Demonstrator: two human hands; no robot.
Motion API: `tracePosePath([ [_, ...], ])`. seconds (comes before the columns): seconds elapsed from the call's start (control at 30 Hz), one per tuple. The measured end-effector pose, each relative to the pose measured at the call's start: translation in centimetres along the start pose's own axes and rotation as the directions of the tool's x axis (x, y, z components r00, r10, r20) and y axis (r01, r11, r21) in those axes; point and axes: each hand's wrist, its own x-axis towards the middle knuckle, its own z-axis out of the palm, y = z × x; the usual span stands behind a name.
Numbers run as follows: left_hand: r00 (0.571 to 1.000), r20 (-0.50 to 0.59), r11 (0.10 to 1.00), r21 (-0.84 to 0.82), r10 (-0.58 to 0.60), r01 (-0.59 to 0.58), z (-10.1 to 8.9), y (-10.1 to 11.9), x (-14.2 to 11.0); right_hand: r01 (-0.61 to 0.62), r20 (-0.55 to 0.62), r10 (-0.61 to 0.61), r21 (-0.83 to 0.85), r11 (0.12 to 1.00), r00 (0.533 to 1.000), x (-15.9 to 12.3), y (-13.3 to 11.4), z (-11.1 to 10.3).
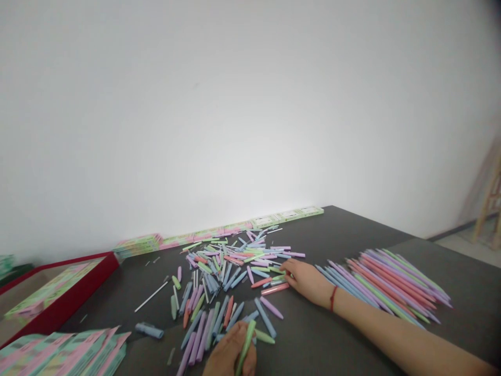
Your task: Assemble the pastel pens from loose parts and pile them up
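My left hand (230, 351), low in the middle of the head view, is closed around a light green pen piece (246, 347) that points upward. My right hand (307, 280), with a red cord at the wrist, reaches to the right edge of the loose pile. Its thumb and fingers are bent together at the end of a green pen part (277, 277); the fingertips partly hide the contact. Around both hands lie pastel pen caps and barrels (211, 282) in blue, purple, green and coral, with thin white refills (152, 296) among them.
Assembled-looking pens (395, 284) lie in a row at the right. Printed boxes (203, 235) line the wall. At left are a red-rimmed box (78, 295) and printed packets (66, 352). A blue cap (149, 330) lies apart on the dark table (321, 334).
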Motion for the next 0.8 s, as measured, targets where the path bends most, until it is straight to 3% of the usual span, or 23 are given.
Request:
tracePosePath([
  [0.1, 0.998, -0.067, 0.995, -0.097, -0.010, 0.003, 0.5, 0.8, -0.4, 0.059, 0.042, -0.071, 0.254, 0.965, 0.997, -1.7, -2.9, -0.2],
  [0.2, 0.995, -0.093, 0.987, -0.160, -0.028, 0.013, 1.7, 1.5, -1.2, 0.026, 0.135, -0.140, 0.620, 0.784, 0.981, -3.6, -6.5, 0.2],
  [0.33, 0.999, -0.042, 0.998, -0.063, -0.025, 0.022, 2.9, 2.1, -2.2, -0.158, 0.289, -0.173, 0.832, 0.531, 0.942, -4.9, -9.1, 2.1],
  [0.4, 0.999, -0.007, 0.999, -0.036, -0.032, 0.031, 2.9, 2.5, -2.3, -0.293, 0.354, -0.161, 0.904, 0.313, 0.921, -5.1, -9.2, 3.2],
  [0.5, 0.997, 0.072, 0.994, -0.106, 0.000, 0.007, 2.6, 3.7, -2.2, -0.453, 0.426, -0.202, 0.884, -0.117, 0.882, -5.1, -8.5, 4.1],
  [0.57, 0.984, 0.154, 0.994, -0.085, 0.087, -0.075, 2.5, 4.7, -2.3, -0.500, 0.443, -0.241, 0.817, -0.289, 0.863, -5.1, -8.0, 4.2],
  [0.67, 0.956, 0.224, 0.969, 0.113, 0.189, -0.218, 3.2, 5.5, -2.9, -0.507, 0.428, -0.278, 0.780, -0.366, 0.860, -5.2, -7.9, 4.1],
  [0.8, 0.952, 0.170, 0.928, 0.234, 0.255, -0.290, 4.2, 5.5, -3.8, -0.484, 0.390, -0.305, 0.798, -0.359, 0.869, -5.2, -8.6, 3.7],
])
